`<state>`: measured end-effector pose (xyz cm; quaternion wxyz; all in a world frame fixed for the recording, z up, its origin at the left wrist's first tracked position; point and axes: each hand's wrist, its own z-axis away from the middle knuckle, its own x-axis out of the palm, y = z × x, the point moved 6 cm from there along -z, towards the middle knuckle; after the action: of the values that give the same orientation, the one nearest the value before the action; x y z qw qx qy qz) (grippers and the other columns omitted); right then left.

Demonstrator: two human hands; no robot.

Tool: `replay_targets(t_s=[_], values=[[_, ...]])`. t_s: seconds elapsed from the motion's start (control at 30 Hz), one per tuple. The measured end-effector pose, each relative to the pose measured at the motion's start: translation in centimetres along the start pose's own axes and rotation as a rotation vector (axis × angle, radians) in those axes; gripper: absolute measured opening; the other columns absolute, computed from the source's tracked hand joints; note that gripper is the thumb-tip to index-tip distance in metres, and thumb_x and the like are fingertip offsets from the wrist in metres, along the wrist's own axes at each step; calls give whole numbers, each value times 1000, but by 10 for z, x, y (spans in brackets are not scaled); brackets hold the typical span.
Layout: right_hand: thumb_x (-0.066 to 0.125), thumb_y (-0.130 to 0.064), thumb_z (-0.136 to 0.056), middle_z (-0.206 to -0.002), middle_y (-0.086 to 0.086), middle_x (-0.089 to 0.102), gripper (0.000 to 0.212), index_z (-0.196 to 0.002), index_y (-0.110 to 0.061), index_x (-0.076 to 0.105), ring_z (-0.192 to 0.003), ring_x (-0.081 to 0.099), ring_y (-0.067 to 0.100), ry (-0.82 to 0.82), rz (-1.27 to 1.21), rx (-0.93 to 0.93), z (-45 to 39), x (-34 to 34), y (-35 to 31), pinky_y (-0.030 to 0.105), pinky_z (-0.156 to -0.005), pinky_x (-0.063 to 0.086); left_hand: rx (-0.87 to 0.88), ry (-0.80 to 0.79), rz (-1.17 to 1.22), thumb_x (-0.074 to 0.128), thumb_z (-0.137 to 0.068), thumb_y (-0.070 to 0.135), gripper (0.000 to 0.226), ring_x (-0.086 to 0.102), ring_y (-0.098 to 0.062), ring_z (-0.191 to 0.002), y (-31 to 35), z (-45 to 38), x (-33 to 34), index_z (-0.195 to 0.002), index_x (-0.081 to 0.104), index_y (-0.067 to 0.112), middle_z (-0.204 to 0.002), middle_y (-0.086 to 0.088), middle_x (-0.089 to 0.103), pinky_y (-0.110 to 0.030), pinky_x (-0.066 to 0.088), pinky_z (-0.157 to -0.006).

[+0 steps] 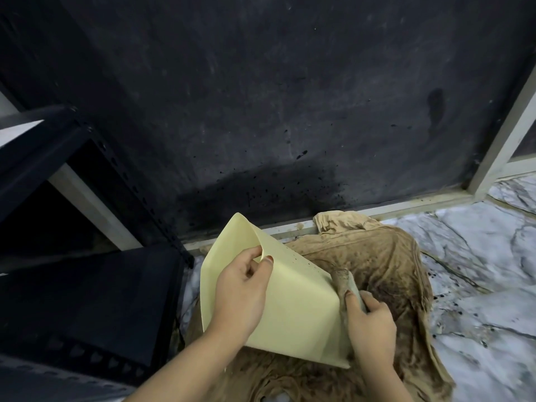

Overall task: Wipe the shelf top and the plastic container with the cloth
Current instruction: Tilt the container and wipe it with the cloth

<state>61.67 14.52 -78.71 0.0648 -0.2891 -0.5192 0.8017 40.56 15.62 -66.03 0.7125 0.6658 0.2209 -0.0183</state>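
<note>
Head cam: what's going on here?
A person is cleaning a pale yellow plastic container over a brown cloth spread on the marble floor. The left hand holds the container by its rim, tilted on its side. The right hand presses a bunched part of the cloth against the container's right wall. The black metal shelf stands to the left, untouched at this moment.

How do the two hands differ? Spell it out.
The left hand pinches the container at its rim, thumb outside; the right hand presses a bunched bit of cloth against its side. The left sits higher, the right lower. Both are bare and touch the container.
</note>
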Motion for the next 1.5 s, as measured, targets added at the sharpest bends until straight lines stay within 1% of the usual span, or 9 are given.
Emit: replay_targets(t_s=[0.23, 0.5, 0.63, 0.8, 0.97, 1.03, 1.17, 1.37, 1.5], values=[[55, -34, -85, -98, -2, 53, 33, -111, -17, 67, -79, 53, 12, -97, -114, -335, 48, 24, -74, 21, -61, 36, 29, -22, -24, 57, -89, 21, 13, 41, 0, -47, 4, 1, 6, -95, 65, 29, -58, 5, 45, -10, 34, -47], [58, -28, -85, -84, -7, 51, 21, -100, -20, 71, -72, 53, 0, -109, -209, -267, 44, 20, -60, 5, -61, 38, -1, 12, -13, 57, -89, 20, 17, 41, 1, -45, 0, 0, 5, -105, 64, 18, -58, 6, 45, -9, 33, -47], [59, -26, -85, -91, 0, 50, 29, -108, -12, 68, -69, 48, 8, -32, -165, -154, 26, 12, -29, 20, -63, 29, -49, 52, 12, 56, -89, 20, 19, 49, -4, -58, -2, 0, -1, -108, 60, 21, -64, 4, 50, -12, 39, -56], [56, -33, -85, -100, 6, 51, 41, -120, -11, 61, -93, 51, 29, 36, -112, -50, 5, 4, 8, 32, -74, 30, -102, 28, 7, 55, -89, 20, 35, 57, -10, -70, 0, 4, 0, -124, 58, 20, -71, 3, 58, -23, 43, -66], [56, -35, -85, -108, 19, 55, 41, -118, -13, 63, -106, 52, 39, 61, -90, 70, -7, -1, 44, 40, -84, 38, -211, -70, 11, 54, -85, 20, 56, 58, 0, -79, 0, 8, 5, -140, 41, 25, -78, 14, 62, -17, 43, -69], [56, -36, -84, -115, 21, 55, 42, -120, -14, 62, -111, 50, 40, 79, -90, 116, -5, -4, 55, 42, -91, 38, -262, -137, 9, 52, -82, 17, 51, 59, -6, -76, 0, 10, 10, -132, 52, 27, -79, 8, 65, -22, 44, -69], [57, -34, -84, -117, 20, 54, 43, -122, -14, 60, -114, 48, 40, 91, -101, 134, 2, -4, 61, 43, -93, 37, -267, -136, -27, 49, -79, 14, 25, 54, -19, -67, 3, 11, 10, -83, 70, 25, -74, -5, 59, -30, 41, -64], [58, -35, -84, -116, 15, 53, 41, -120, -17, 63, -112, 50, 37, 49, -64, 71, 9, 0, 42, 42, -91, 38, -138, -33, -113, 47, -83, 12, 20, 49, -23, -60, 3, 9, 5, -76, 66, 13, -69, -10, 56, -31, 36, -59], [61, -34, -81, -103, 9, 56, 36, -113, -17, 67, -99, 55, 30, -3, -42, -54, 24, 12, 12, 31, -74, 34, -106, -78, -135, 51, -82, 10, 27, 65, -34, -83, -2, 15, 12, -94, 69, 27, -90, -7, 72, -45, 52, -74]])
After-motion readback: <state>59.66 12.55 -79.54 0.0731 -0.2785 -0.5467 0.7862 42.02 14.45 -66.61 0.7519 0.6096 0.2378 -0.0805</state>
